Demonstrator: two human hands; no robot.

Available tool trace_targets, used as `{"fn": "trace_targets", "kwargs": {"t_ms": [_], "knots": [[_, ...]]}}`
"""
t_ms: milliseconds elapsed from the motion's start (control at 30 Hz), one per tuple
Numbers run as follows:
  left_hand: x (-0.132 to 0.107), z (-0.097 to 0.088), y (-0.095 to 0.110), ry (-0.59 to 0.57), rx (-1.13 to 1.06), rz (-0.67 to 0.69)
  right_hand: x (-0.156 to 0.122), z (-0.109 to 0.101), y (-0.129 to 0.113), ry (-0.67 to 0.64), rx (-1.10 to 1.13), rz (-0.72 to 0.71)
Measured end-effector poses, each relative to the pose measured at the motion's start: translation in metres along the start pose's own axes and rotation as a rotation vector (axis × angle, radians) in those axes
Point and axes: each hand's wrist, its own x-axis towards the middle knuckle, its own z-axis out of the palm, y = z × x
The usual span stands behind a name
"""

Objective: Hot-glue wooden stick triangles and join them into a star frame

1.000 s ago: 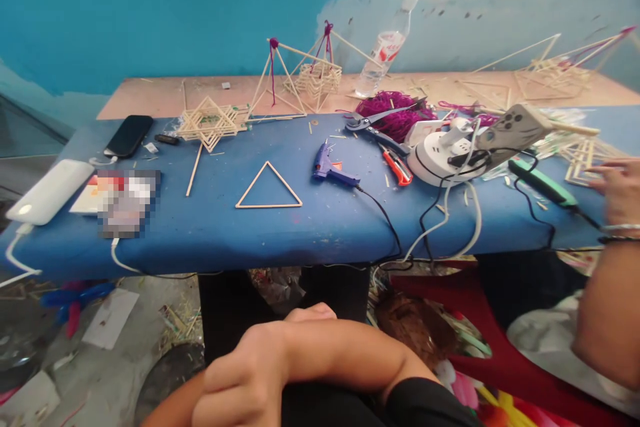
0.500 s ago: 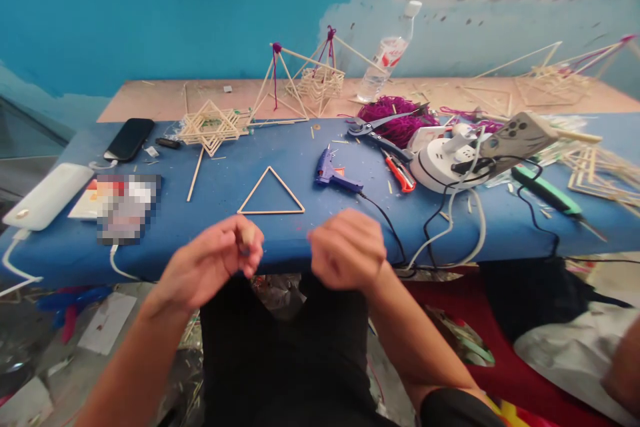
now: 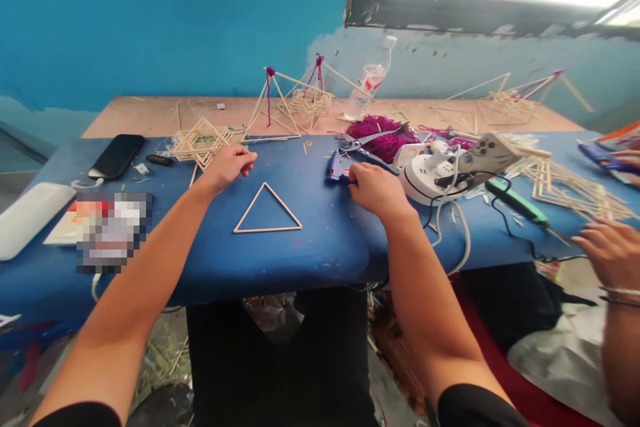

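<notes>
My right hand [image 3: 379,192] is closed around the handle of a blue glue gun [image 3: 338,168], which lies on the blue table cover. Its fingers partly hide the handle. My left hand [image 3: 231,168] hovers over the table with its fingertips drawn together. Whether anything is between them I cannot make out. Just behind and left of it sits a star-shaped stack of thin wooden sticks [image 3: 193,143], partly covered by the hand. A flat triangle of three sticks [image 3: 267,229] lies between my arms.
Pliers [image 3: 367,140] and purple yarn [image 3: 380,127] lie behind the glue gun. To the right stand a white power strip [image 3: 425,177] with cables and a green-handled soldering iron [image 3: 520,203]. Another person's hand [image 3: 610,247] is at far right. A phone [image 3: 117,155] lies left.
Both hands have moved forward over the table from its front edge. The right one has taken hold of the glue gun; the left has come beside the star-shaped stack. Another person's hand has appeared.
</notes>
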Motion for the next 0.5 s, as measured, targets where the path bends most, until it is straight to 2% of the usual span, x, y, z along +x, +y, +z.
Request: {"fn": "trace_targets", "kwargs": {"t_ms": [100, 167, 233, 300, 367, 500], "knots": [[-0.002, -0.004, -0.014, 0.025, 0.189, 0.07, 0.016, -0.017, -0.013, 0.097, 0.017, 0.026], [-0.003, -0.006, -0.019, 0.095, 0.426, 0.188, 0.033, -0.025, -0.037, 0.189, 0.121, -0.01], [-0.004, -0.009, -0.021, 0.161, 0.643, 0.297, 0.052, -0.025, -0.065, 0.26, 0.276, -0.12], [-0.005, -0.012, -0.023, 0.173, 0.746, 0.339, 0.067, -0.017, -0.088, 0.285, 0.431, -0.206], [-0.006, -0.016, -0.024, 0.156, 0.763, 0.341, 0.075, -0.003, -0.102, 0.291, 0.487, -0.21], [-0.009, -0.023, -0.025, 0.225, 0.777, 0.351, 0.069, 0.023, -0.107, 0.148, 0.529, -0.314]]}}
